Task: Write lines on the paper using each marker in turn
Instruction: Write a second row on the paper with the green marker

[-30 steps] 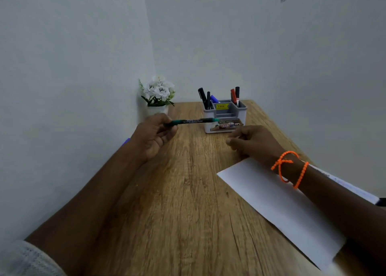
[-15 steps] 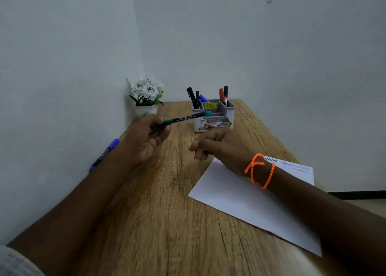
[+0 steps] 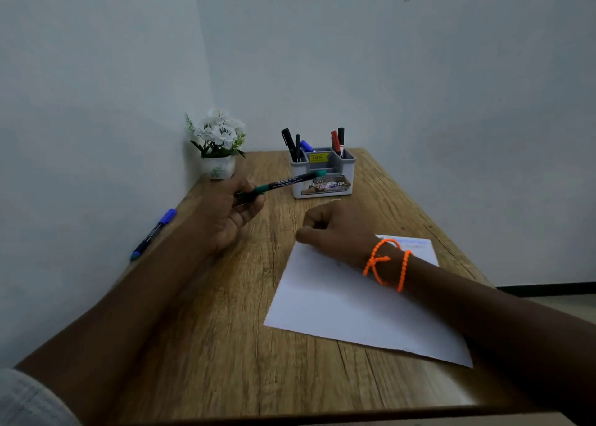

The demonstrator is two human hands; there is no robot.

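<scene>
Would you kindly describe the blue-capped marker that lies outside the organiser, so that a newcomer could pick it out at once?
Start at the long wooden desk and follow its left edge, along the pale wall. There, nearer the viewer than the small white pot of white flowers, lies a dark marker with a blue cap. Unlike the markers standing in the grey desk organiser, it lies flat and alone on the desk.
</scene>
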